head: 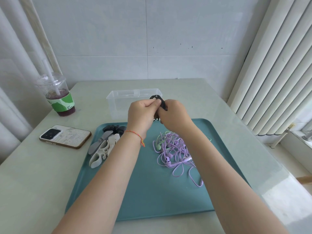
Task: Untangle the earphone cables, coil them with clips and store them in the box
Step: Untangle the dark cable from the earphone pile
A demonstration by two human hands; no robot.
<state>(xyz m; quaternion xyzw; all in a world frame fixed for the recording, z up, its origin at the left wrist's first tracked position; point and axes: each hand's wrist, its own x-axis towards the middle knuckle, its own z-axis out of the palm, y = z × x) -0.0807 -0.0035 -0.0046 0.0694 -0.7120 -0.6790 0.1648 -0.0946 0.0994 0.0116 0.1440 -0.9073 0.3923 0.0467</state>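
Near the middle of the frame, both hands meet above the far edge of a teal tray point(148, 196), a smooth, matte rectangle with rounded corners and a low raised rim. The left hand point(141, 114) has its fingers curled in, pinching a thin black earphone cable point(159, 100) wound into a small bundle of loops. The right hand point(173, 115) is clenched around the same bundle, whose loops stick up above the knuckles while a short strand hangs below between the two hands. A thin braided red-orange bracelet point(135, 133) circles the left wrist.

Just behind the hands stands the clear plastic box point(118, 105), rectangular and lidless with glossy walls. On the tray's right half lies a loose tangle of thin purple earphone cables point(175, 154) with rounded earbuds, a pale green cable point(159, 144) mixed in. At the tray's left edge is a heap of flat, curvy cable clips point(104, 147) in white, grey and black.

On the pale, smooth table point(33, 183), left of the tray, lies a phone point(65, 136) face down in an embossed white case. In the upper left of the frame stands a clear lidded cup point(58, 97) with a straw, a green sleeve and a dark drink.
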